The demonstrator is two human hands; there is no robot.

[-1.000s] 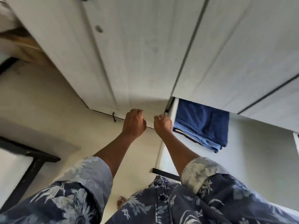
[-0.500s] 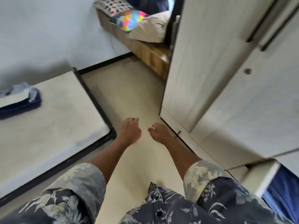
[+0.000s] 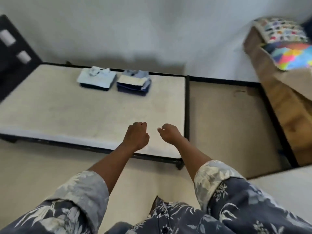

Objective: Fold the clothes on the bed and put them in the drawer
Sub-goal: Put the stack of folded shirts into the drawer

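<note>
**Back at the bed, two piles left**

A second earlier both hands were at the drawer, with blue clothes folded inside; the view had since swung round to the bed. At the bed's far edge sat a pale-blue folded pile and, just right of it, a cream-topped pile. Over the bed's near edge the left hand was curled into a fist, empty; the right hand hung slack, half-curled, also empty. Probably one load was stowed and these two awaited carrying.
</note>
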